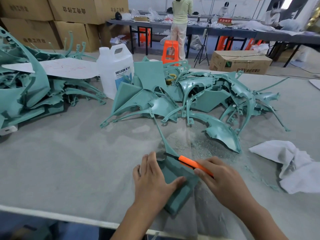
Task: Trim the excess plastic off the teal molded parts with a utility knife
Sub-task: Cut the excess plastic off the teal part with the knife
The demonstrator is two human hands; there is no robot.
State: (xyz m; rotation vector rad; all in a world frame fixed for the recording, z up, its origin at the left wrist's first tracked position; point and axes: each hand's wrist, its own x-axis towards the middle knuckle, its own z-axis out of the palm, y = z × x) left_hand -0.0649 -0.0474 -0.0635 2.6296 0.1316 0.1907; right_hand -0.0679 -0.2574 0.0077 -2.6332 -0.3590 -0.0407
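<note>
While the left hand (152, 179) pins a teal part (181, 196), the knife (194, 163) meets its edge.
Left fingers lie straight and flat on the part, near the table's (69, 161) front edge; the right hand (221, 182) curls round the orange knife, blade tip on the part's far end. Shavings (204, 144) lie just beyond.
</note>
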